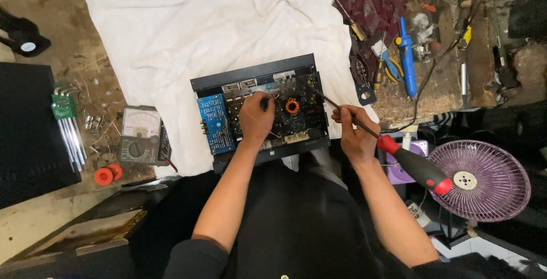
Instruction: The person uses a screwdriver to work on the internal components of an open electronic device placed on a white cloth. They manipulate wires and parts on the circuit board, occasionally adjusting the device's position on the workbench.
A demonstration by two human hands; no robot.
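The left hand (256, 118) lay on the open electronic unit (262, 111) and covered the middle of its dark circuit board. Its fingers were curled around a small dark part, but what exactly they pinched was hidden under the knuckles. The right hand (354, 134) was closed around the thin metal shaft of a long screwdriver (419, 168) with a red and black handle. The tip reached to the board near a small orange coil (292, 106), and the point of contact was too small to see. A blue board (215, 123) sat at the left side of the unit.

The unit rested on a white cloth (188, 34) spread over a rough, dirty workbench (85, 65). Left of the cloth lay an analog multimeter (141, 135), a set of hex keys (69, 125) and a small red cap (107, 173). On the right were blue-handled tools (405, 57), partly mixed with cables. A purple fan (480, 181) stood low at the right, and the person's lap filled the lower edge.
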